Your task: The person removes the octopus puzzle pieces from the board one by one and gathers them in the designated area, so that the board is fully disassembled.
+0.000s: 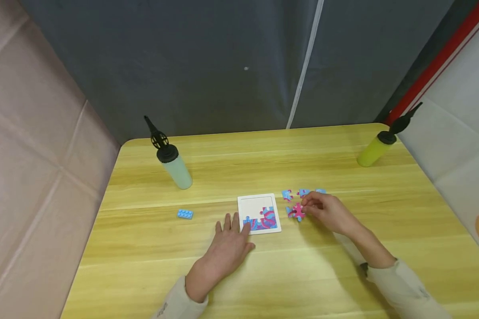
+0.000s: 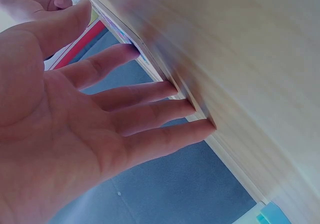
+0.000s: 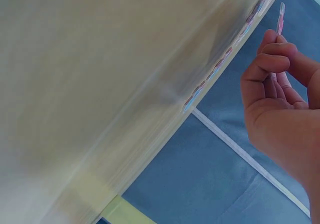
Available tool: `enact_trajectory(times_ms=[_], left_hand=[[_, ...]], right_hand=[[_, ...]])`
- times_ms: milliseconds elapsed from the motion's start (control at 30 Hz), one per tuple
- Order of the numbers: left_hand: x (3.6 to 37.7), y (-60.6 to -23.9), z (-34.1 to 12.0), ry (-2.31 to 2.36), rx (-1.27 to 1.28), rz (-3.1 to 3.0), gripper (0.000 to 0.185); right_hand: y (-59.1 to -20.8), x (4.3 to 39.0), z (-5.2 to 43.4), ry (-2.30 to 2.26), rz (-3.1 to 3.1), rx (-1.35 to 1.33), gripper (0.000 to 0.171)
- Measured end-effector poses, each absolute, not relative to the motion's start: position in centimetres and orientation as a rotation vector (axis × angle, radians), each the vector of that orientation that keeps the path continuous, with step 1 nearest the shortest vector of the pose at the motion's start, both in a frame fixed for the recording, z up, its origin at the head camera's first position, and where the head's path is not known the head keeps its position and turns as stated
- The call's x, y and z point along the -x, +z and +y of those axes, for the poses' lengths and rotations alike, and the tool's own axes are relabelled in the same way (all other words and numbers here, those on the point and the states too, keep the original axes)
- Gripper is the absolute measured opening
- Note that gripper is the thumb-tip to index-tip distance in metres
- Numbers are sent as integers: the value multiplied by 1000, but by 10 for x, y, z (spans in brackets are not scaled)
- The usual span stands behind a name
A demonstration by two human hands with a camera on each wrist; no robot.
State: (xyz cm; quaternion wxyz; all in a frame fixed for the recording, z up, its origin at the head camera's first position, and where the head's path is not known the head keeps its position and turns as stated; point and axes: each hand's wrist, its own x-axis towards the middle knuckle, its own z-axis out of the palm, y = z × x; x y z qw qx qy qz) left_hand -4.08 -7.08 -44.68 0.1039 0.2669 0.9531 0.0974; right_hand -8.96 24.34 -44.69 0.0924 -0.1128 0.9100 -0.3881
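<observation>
I count two hands on my feed: the left hand (image 1: pixel 230 244) and the right hand (image 1: pixel 328 211). There are two bottles, one pale green (image 1: pixel 171 163) and one yellow (image 1: pixel 377 147), one puzzle board (image 1: pixel 259 213), and one blue brick (image 1: pixel 185 214). Loose puzzle pieces (image 1: pixel 297 201) beside the board number about five, though the right hand hides part of the cluster, so I can't be exact.
</observation>
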Motion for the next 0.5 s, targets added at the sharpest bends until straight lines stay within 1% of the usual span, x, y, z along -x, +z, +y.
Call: enact_trajectory(times_ms=[500], left_hand=[[41, -447, -71, 292, -779, 2803, 52]], right_hand=[[-446, 89, 259, -1112, 2713, 255, 10]])
